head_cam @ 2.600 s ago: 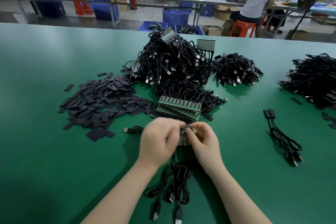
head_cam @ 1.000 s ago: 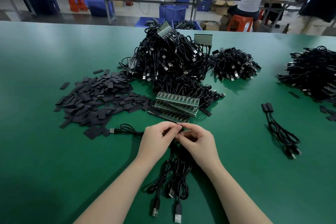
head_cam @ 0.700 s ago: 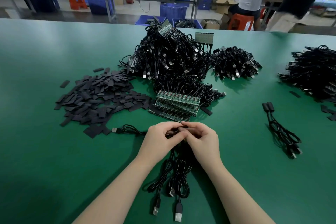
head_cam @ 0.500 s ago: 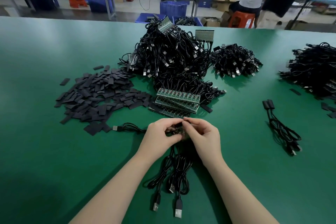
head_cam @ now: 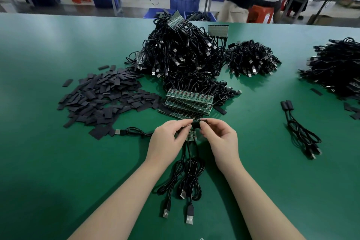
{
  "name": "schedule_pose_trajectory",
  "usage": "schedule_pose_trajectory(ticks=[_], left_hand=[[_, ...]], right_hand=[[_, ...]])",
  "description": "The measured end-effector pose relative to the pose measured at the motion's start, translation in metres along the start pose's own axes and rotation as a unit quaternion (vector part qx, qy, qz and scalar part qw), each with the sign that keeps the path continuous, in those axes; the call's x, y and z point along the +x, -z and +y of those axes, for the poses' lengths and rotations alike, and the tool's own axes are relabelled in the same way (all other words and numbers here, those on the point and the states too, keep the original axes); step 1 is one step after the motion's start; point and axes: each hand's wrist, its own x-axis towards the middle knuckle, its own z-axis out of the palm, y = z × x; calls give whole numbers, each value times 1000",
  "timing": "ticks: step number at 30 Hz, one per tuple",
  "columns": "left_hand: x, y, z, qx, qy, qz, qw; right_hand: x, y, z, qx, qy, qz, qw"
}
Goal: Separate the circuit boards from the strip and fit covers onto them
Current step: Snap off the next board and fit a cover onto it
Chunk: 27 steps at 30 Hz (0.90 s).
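Note:
My left hand (head_cam: 169, 140) pinches a small circuit board at its fingertips, mostly hidden. My right hand (head_cam: 220, 138) pinches a black cover (head_cam: 196, 124) over that board's end, between the two hands. Below it a short green strip piece (head_cam: 191, 136) hangs with black USB cables (head_cam: 187, 179) trailing toward me. A stack of green circuit board strips (head_cam: 188, 103) lies just beyond my hands. Loose black covers (head_cam: 101, 97) are heaped at the left.
A big tangle of black cables with board strips (head_cam: 181, 52) fills the table's middle, with a smaller cable pile (head_cam: 253, 58) beside it and another (head_cam: 335, 66) at the right edge. Two covered cables (head_cam: 300, 128) lie to the right. People stand and sit beyond the green table (head_cam: 48, 161).
My hands have drawn slightly apart, and a black cover now shows between the fingertips over the board. A person in dark clothes has walked leftward behind the table.

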Motion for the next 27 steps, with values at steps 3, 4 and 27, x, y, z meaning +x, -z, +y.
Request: schedule_pose_trajectory(ticks=[3,4,27], left_hand=[[1,0,0,0,-1,-13,1000],[1,0,1,3,-1,-21,1000],[2,2,0,-27,7,-24,999]], right_hand=[[0,0,0,-5,3,-8,1000],[0,1,0,-5,2,-11,1000],[-2,3,1,-30,28,-72,997]])
